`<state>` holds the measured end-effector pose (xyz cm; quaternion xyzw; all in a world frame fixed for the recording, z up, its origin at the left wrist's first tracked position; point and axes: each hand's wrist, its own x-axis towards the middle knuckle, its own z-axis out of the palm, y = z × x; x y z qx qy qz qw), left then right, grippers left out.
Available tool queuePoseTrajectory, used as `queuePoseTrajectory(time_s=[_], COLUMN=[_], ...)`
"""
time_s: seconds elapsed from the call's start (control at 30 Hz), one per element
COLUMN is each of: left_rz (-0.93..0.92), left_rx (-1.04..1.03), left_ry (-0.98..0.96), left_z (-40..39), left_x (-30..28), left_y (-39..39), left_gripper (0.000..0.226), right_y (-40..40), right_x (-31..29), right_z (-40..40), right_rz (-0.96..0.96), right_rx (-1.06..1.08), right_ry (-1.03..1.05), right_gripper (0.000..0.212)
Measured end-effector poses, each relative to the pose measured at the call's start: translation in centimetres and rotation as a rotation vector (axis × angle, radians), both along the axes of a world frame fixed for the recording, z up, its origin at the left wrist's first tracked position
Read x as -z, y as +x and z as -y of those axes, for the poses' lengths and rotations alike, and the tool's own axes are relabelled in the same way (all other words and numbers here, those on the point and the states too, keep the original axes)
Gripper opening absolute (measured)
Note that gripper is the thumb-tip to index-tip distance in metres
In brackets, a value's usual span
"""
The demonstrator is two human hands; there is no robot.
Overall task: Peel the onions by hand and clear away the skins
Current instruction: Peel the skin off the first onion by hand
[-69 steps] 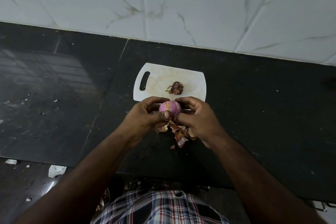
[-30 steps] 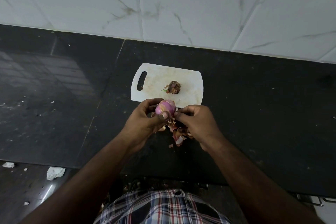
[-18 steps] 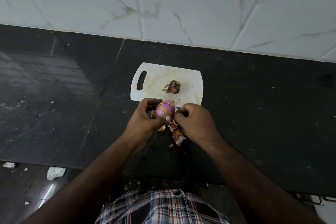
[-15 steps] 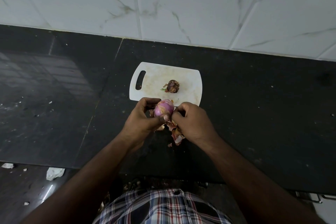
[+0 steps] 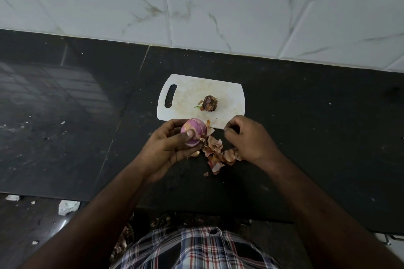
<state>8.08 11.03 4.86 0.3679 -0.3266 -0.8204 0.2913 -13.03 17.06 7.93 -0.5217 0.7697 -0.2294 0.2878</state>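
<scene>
Head view: the left hand (image 5: 169, 148) curls round a half-peeled pink-purple onion (image 5: 193, 131), thumb pressed on its front, just at the near edge of the white plastic cutting board (image 5: 188, 91). The right hand (image 5: 249, 137) is apart from it, fingers curled inward; whether they pinch a scrap cannot be told. Papery brown onion skins (image 5: 218, 153) lie on the black stone counter (image 5: 306, 116) between the hands. A dark unpeeled onion (image 5: 209, 103) sits on the board.

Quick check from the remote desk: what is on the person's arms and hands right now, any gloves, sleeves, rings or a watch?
Both forearms are bare right up to the frame's lower edge, with no sleeve in view. The left hand and right hand wear no gloves, and no ring, watch or band shows on either wrist. The only clothing visible is a plaid shirt, checked in white, navy and red, with a dark button near its top edge.
</scene>
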Motion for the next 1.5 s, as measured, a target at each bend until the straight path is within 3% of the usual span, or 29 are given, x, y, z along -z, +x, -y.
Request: queuePoseTrajectory(time_s=[0.07,0.17,0.27,0.43,0.67,0.97,1.1,1.27,1.37,1.43,1.5], left_rz=[-0.001,0.022,0.049,0.108,0.171,0.25,0.142,0.129,0.186,0.214,0.225], left_rx=[-0.006,-0.008,-0.004,0.005,0.046,0.102,0.114,0.112,0.102,0.103,0.112], left_ry=[0.021,0.01,-0.028,-0.101,-0.144,-0.204,-0.161,-0.158,-0.196,-0.232,-0.255], left_z=[0.1,0.1,0.2,0.2,0.4,0.8,0.7,1.1,1.1,1.0,1.0], left_x=[0.0,-0.1,0.0,0.2,0.7,0.2,0.1,0.2,0.3,0.4,0.4], left_y=[-0.2,-0.6,-0.7,-0.9,-0.8,-1.1,-0.9,-0.6,-0.7,-0.8,-0.9], left_gripper=[0.047,0.047,0.048,0.055,0.046,0.04,0.039,0.037,0.042,0.043,0.042], right_y=[0.0,0.8,1.6,2.4,3.1,2.2,0.9,-0.3,-0.1,0.5,0.9], right_x=[0.2,0.8,1.0,0.8,0.7,0.0,0.3,0.9,0.6,0.2,0.0], right_z=[-0.1,-0.2,-0.1,-0.1,-0.1,0.5,1.1,0.7,0.6,0.6,0.6], right_rz=[0.07,0.245,0.394,0.267,-0.079,-0.231,-0.261,-0.123,0.177,0.403,0.414], right_rx=[-0.001,0.046,0.076,0.027,-0.122,-0.113,-0.046,-0.086,-0.076,-0.079,-0.11], right_ry=[-0.042,-0.108,-0.137,-0.148,-0.152,-0.112,-0.045,-0.021,-0.066,-0.058,-0.063], right_gripper=[0.007,0.022,0.01,0.011,0.015,0.015,0.016,0.022,0.028,0.043,0.049])
